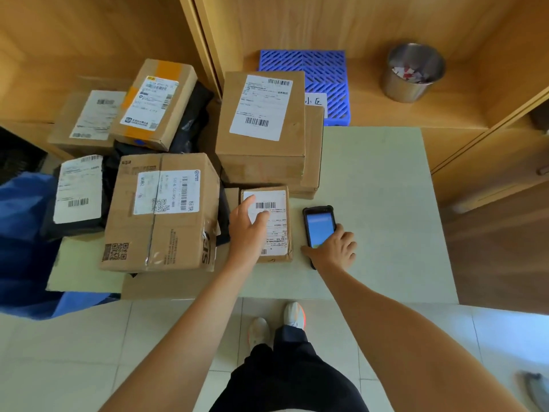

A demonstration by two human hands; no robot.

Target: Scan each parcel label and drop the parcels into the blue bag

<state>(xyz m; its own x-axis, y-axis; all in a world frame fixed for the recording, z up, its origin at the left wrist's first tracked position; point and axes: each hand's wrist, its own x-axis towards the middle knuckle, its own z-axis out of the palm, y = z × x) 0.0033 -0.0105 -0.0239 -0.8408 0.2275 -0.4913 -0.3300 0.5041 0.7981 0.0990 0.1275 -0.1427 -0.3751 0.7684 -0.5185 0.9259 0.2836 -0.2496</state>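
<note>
The small parcel (266, 224) lies flat on the table (380, 209), label up, just in front of a stack of larger boxes. My left hand (248, 230) rests on top of it, fingers loosely spread over the white label (273, 221), the fingertips near the barcode; the fingers lie on the parcel and do not curl round it. Just to the right of the parcel lies the scanner (319, 228), a dark handheld with its blue screen lit and facing up. My right hand (334, 248) is on its near end, thumb along its left side and fingers curled over its right edge, gripping it while it lies on the table.

To the left of the small parcel sits a big taped box (160, 212) with a label and QR codes. Behind the small parcel stands a tall box (261, 126) with a white label, on top of other cartons. Further left are more boxes and a black mailer (77, 194) with a white label. The blue bag (23, 242) hangs at the left edge of the table, partly hidden by it.

Beyond the table a blue plastic crate (323, 72) and a steel bin (414, 72) sit on the wooden floor. Below, my shoes (294, 315) stand on pale tiles.
</note>
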